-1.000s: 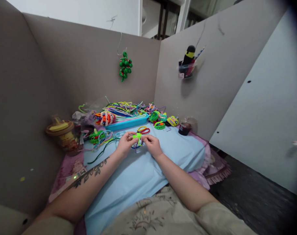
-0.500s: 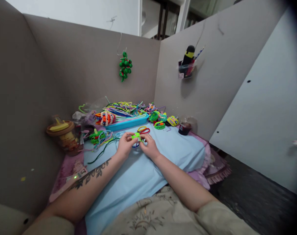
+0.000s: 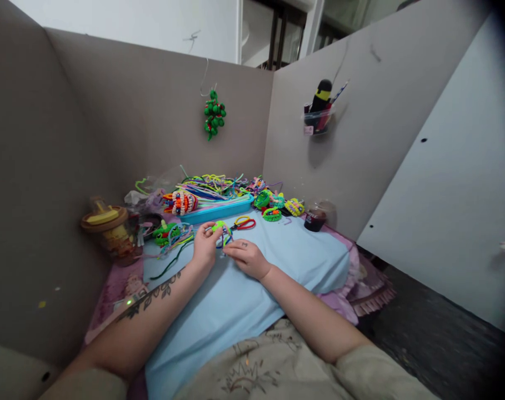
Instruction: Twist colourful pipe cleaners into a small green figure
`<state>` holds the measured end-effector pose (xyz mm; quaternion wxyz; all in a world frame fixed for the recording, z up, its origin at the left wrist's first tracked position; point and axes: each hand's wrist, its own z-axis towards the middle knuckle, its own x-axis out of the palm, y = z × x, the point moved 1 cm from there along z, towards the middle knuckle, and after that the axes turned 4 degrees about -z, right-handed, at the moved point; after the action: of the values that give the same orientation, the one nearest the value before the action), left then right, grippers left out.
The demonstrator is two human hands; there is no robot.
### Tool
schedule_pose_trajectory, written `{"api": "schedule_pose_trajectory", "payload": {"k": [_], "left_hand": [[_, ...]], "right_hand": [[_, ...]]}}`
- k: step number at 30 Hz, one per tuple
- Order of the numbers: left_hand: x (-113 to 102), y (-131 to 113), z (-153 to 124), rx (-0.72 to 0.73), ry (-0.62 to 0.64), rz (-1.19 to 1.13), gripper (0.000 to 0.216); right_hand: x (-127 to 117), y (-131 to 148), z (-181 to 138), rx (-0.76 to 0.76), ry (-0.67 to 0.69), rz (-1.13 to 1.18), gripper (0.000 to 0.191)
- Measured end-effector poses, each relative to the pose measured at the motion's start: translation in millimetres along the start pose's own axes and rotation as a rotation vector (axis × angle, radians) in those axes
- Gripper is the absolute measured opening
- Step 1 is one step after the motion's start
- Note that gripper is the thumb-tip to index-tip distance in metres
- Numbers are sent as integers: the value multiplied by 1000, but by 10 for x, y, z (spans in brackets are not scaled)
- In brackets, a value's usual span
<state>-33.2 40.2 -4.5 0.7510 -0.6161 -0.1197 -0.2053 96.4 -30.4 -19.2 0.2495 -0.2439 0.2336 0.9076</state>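
Observation:
Between thumb and fingers of my left hand (image 3: 206, 241) is a small lime-green knotted cord piece (image 3: 219, 225), with blue and purple strands (image 3: 227, 239) hanging from its right side. My right hand (image 3: 247, 256) is closed in a pinch at the lower ends of these strands, just right of and below the left hand. Right behind the piece lie scissors (image 3: 244, 223) with red and yellow handles. Loose cords, one of them a dark green cord (image 3: 173, 261), spread over the light blue cloth (image 3: 277, 266) left of my hands.
A blue tray (image 3: 216, 211) heaped with colourful cords stands behind. Several knotted pieces, one a green ring (image 3: 271, 214), lie to its right beside a dark cup (image 3: 314, 219). At left stands a lidded tumbler (image 3: 110, 228). Grey panels (image 3: 160, 111) enclose the back and sides.
My left hand has shifted slightly left with the lime-green piece. The right hand has moved down off it onto the hanging strands. More of the scissors now shows.

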Motion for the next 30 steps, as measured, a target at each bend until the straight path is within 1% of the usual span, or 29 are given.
{"api": "schedule_pose_trajectory", "payload": {"k": [1,3,6,8,10,15,20,27,30], "left_hand": [[-4,-1,9,-18,-7,-11,45],[5,-9,8,-74,-1,-30,48],[42,-29,-31,-163,46,-47,49],[63,-36,-62,-188,84,-44,49],[73,-30,-86,-182,124,-19,49],[77,5,-112,-164,234,64,47],[85,2,-124,-167,311,98,44],[62,4,-101,-125,287,96,41],[63,-4,-97,-119,271,82,41]], "right_hand": [[1,-3,-1,25,-7,27,25],[-5,-46,-14,152,-83,76,25],[-35,-151,-37,405,-287,71,26],[-57,-200,-36,482,-383,15,22],[-71,-218,-21,482,-406,-26,17],[-73,-193,8,441,-375,-20,13],[-90,-167,12,429,-382,-17,16],[-82,-171,-4,413,-326,-20,15],[-66,-189,-9,394,-278,-38,14]]}}
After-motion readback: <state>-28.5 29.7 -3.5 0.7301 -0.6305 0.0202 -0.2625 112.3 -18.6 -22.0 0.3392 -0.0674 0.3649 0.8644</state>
